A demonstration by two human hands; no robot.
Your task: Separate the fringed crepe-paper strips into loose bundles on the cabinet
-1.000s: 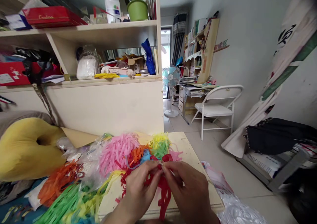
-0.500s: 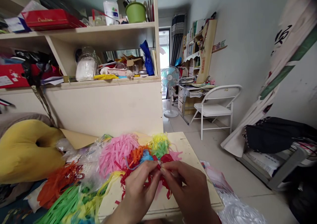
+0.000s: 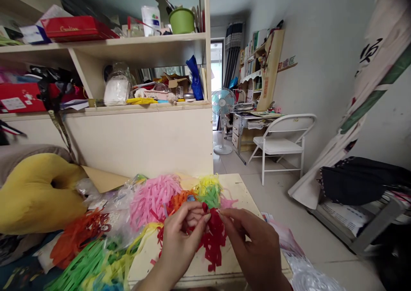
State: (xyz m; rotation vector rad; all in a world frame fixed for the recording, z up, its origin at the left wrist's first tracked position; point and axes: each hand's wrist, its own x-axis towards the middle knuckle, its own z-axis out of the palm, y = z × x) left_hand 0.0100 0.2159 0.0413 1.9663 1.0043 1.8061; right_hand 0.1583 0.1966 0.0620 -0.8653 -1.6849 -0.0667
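My left hand [image 3: 183, 241] and my right hand [image 3: 253, 246] meet over a small wooden table [image 3: 244, 196], fingers pinched on a bunch of red paper strips [image 3: 213, 239] that hangs between them. Just beyond my fingertips lie heaps of cut paper strips: pink [image 3: 152, 199], orange [image 3: 178, 199] and yellow-green [image 3: 208, 190]. More strips, orange [image 3: 75, 237] and green [image 3: 86, 265], spill off the table's left side near clear plastic bags [image 3: 109, 205].
A yellow cushion [image 3: 35, 192] lies at the left. A cluttered cream shelf unit [image 3: 138, 128] stands behind the table. A white folding chair [image 3: 279, 143], a standing fan [image 3: 223, 104] and a desk stand across the tiled floor. A black bag [image 3: 359, 179] rests at right.
Both hands have lifted slightly and the red strips are now gathered into a fuller bunch between them. The view has tilted down a little.
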